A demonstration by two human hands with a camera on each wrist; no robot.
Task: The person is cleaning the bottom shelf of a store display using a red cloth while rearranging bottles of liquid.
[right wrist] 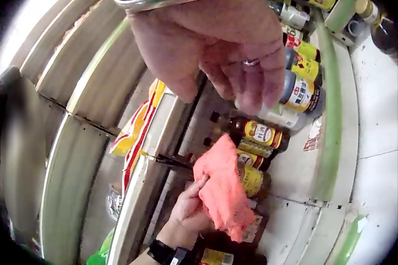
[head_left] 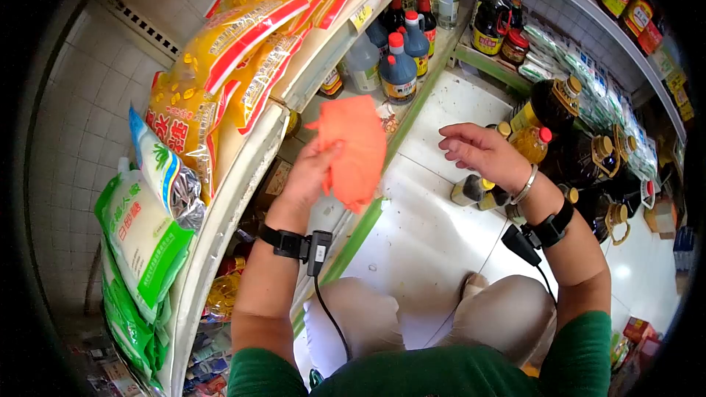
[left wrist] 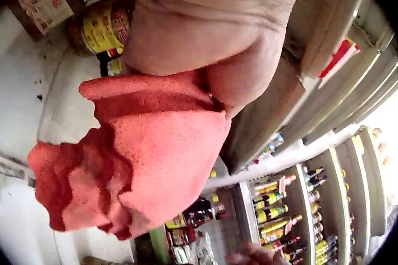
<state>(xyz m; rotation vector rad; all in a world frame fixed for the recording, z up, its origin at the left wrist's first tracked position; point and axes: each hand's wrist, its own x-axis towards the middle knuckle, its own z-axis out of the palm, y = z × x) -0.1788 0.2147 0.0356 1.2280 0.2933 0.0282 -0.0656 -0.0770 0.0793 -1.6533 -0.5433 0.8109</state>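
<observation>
An orange-red cloth (head_left: 356,153) hangs in folds from my left hand (head_left: 305,173), pinched between thumb and fingers above the bottom shelf. In the left wrist view the cloth (left wrist: 149,153) droops away from the palm, its lower edge crumpled. My right hand (head_left: 485,153) holds nothing; its fingers are loosely bent over the floor, left of several dark bottles. From the right wrist, this hand (right wrist: 217,54) wears a bangle and a ring, and the cloth (right wrist: 222,187) shows beyond it. Blue-grey bottles with red caps (head_left: 398,77) stand on the bottom shelf just past the cloth.
Yellow bags (head_left: 243,37) and green-and-white bags (head_left: 140,228) lie on the upper shelf at left. Large dark bottles (head_left: 555,103) and small yellow-capped bottles (head_left: 471,190) stand on the floor at right. The green shelf edge (head_left: 360,239) runs beside the white floor tiles (head_left: 434,242).
</observation>
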